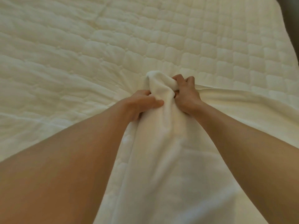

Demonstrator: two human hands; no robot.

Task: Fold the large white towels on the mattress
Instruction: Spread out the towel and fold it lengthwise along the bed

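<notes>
A large white towel (pixel 163 151) runs from the bottom of the view up to the middle, bunched into a ridge at its far end. My left hand (pixel 142 104) grips the bunched cloth from the left, thumb on top. My right hand (pixel 186 92) clutches the same bunch from the right, fingers curled into the folds. Part of the towel spreads flat to the right (pixel 242 107) over the quilted white mattress (pixel 80 54). Both bare forearms reach in from the lower corners.
The mattress fills nearly the whole view, quilted in squares on the right half and in wider panels on the left. Its right edge (pixel 288 38) drops off to a dark floor at the upper right corner.
</notes>
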